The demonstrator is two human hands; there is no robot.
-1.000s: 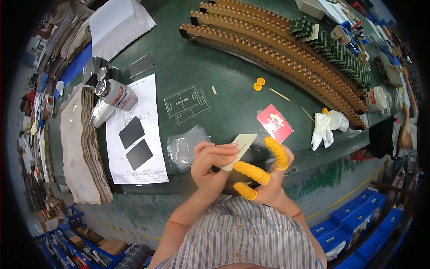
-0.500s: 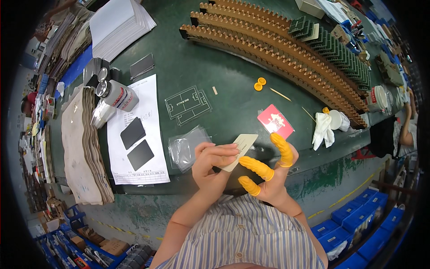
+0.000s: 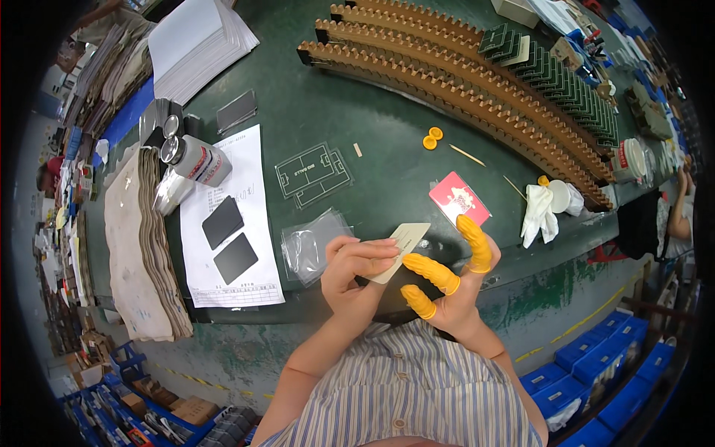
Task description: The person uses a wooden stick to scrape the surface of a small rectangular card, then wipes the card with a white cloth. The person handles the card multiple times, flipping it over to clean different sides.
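Note:
A cream-coloured card [image 3: 411, 235] is tilted up over the near edge of the table, and my left hand [image 3: 350, 279] grips its lower left part, fingers across its face. Close by on the right is my right hand [image 3: 460, 305], holding nothing, its fingers spread. Yellow rubber finger cots [image 3: 436, 276] cover its thumb and two fingers. The tip of one covered finger is at the card's edge; whether it touches I cannot tell. Just beyond that hand lies a pink-red card [image 3: 457, 198] with a white figure.
Long notched wooden racks [image 3: 447, 82] cross the far right, some filled with dark green cards [image 3: 555, 82]. Left lie clear plastic sleeves [image 3: 313, 249], black cards [image 3: 235, 258] on a printed sheet [image 3: 249, 287], and a metal-topped bottle [image 3: 205, 162]. White gloves [image 3: 539, 216] lie right.
My right hand has shifted slightly up and to the right, its fingers still spread. The left hand keeps its hold on the cream card.

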